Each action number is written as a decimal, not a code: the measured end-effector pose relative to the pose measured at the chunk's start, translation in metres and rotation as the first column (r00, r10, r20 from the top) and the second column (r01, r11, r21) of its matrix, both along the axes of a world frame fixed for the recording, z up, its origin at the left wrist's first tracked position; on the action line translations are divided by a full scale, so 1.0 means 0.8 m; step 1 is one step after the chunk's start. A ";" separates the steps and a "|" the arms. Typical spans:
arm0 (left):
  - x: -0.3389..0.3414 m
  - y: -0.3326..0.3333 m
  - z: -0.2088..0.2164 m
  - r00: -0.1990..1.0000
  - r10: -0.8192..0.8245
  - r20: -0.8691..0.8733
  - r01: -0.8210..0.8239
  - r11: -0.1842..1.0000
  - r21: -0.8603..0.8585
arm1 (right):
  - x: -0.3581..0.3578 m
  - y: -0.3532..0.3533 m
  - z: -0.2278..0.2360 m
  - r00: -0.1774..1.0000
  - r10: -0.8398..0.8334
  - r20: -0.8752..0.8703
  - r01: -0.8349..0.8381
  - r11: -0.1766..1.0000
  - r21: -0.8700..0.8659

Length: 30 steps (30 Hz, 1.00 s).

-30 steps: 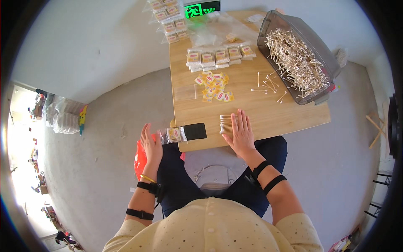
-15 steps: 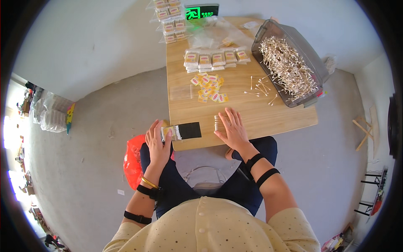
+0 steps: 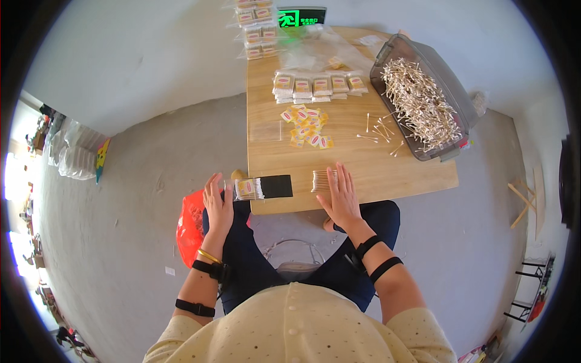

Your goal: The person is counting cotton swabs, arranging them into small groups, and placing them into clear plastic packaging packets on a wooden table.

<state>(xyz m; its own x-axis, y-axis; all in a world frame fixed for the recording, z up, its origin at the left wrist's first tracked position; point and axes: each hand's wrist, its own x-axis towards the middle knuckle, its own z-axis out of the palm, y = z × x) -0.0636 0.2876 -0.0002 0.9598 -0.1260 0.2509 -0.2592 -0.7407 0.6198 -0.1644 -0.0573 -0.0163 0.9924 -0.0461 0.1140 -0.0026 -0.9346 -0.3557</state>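
Observation:
My left hand [image 3: 218, 202] is at the table's front left corner, fingers stretched up and thumb apart, beside a small clear packet of cotton swabs with a yellow label [image 3: 245, 189]. Whether the thumb touches the packet's edge I cannot tell. The packet lies at the left end of a black strip [image 3: 276, 186]. To the right, my right hand [image 3: 343, 196] rests with long straight fingers at the right end of a neat row of cotton swabs [image 3: 320, 181], covering part of it. Nothing is gripped in either hand.
Loose yellow and white label cards [image 3: 307, 125] lie mid-table, near a clear plastic piece [image 3: 266, 130]. Behind stand filled swab packets [image 3: 321, 85] and a taller bagged stack [image 3: 259, 33]. A grey bin [image 3: 417, 156] of loose swabs is at right, with stray swabs [image 3: 381, 129] beside it.
My left hand has slid left off the labelled packet, where its thumb lay before. My right hand has shifted slightly right and nearer me. The whole view has moved a little.

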 end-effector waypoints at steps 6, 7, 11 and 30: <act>0.029 0.008 -0.046 0.988 0.093 -0.125 -0.100 0.993 -0.057 | 0.008 0.011 -0.014 0.996 -0.082 -0.042 0.074 0.983 -0.169; 0.030 -0.002 -0.052 0.975 0.159 -0.153 -0.174 0.981 -0.090 | 0.009 0.010 -0.016 0.993 -0.101 -0.059 0.087 0.974 -0.210; 0.036 -0.028 -0.062 0.893 0.210 -0.399 -0.299 0.938 -0.176 | 0.007 0.010 -0.023 0.994 -0.089 -0.062 0.074 0.974 -0.214; 0.035 -0.055 -0.101 0.647 -0.122 -0.752 -0.667 0.386 -0.637 | 0.068 0.169 -0.021 0.991 0.130 -0.025 -0.130 0.991 0.006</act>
<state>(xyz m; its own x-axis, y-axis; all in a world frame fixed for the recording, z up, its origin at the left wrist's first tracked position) -0.0359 0.2438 -0.0808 0.7978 0.0640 -0.5996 0.5547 0.3122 0.7713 -0.1103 0.0777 -0.0332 0.9926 0.0832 0.0888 0.1099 -0.9260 -0.3612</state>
